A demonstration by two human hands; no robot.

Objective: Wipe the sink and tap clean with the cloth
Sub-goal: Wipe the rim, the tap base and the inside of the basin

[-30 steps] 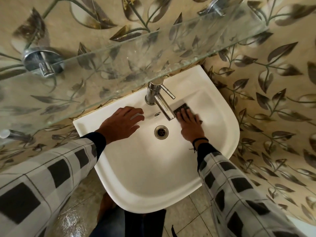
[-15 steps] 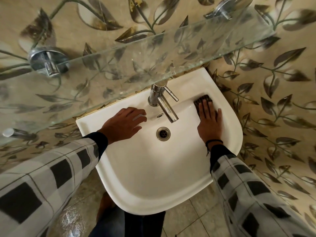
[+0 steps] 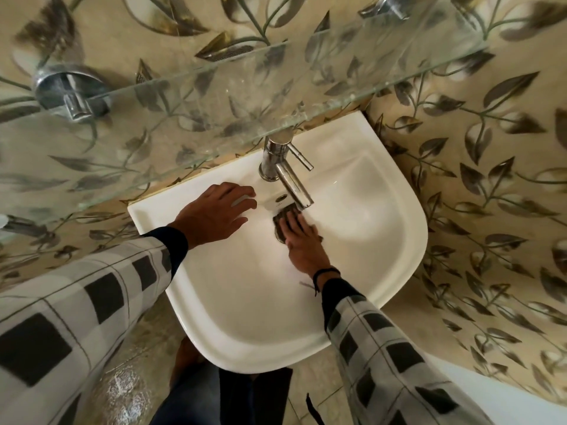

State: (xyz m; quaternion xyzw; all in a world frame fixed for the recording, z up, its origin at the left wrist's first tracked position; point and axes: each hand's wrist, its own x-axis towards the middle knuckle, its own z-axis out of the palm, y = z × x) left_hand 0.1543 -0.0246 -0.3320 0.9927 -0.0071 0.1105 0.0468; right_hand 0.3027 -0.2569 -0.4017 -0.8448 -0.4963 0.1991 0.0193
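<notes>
A white wall-hung sink fills the middle of the view, with a chrome tap at its back rim, spout pointing into the basin. My right hand presses a dark cloth flat against the basin floor just under the spout tip; hand and cloth cover the drain. My left hand lies flat, fingers spread, on the sink's back-left ledge beside the tap base, holding nothing.
A glass shelf on chrome brackets overhangs the back of the sink, just above the tap. Leaf-patterned tiled walls close in behind and on the right. My legs and the tiled floor show below the sink's front edge.
My right hand slid the cloth from the basin's back right wall down and left to the floor under the spout, over the drain. The left hand stayed put.
</notes>
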